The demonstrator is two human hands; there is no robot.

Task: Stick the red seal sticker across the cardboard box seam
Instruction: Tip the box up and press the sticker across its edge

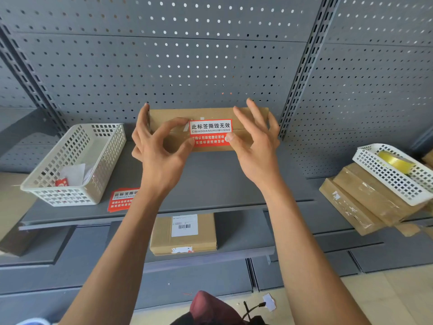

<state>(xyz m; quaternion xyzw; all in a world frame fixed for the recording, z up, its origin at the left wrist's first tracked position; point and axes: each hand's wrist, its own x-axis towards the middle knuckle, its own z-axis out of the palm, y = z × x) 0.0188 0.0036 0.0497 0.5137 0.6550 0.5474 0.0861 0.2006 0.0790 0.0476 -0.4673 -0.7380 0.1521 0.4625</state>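
A flat cardboard box rests at the back of the grey shelf, against the pegboard. A red seal sticker with white and red lettering lies on its top face, across the horizontal seam. My left hand grips the box's left end, its thumb tip pressing the sticker's lower left edge. My right hand reaches around the right end, with its thumb on the sticker's lower right edge and the other fingers spread above the box.
A white basket with paper scraps stands on the left, with spare red stickers beside it. On the right, a second basket holding a tape roll rests on stacked boxes. A labelled box lies on the lower shelf.
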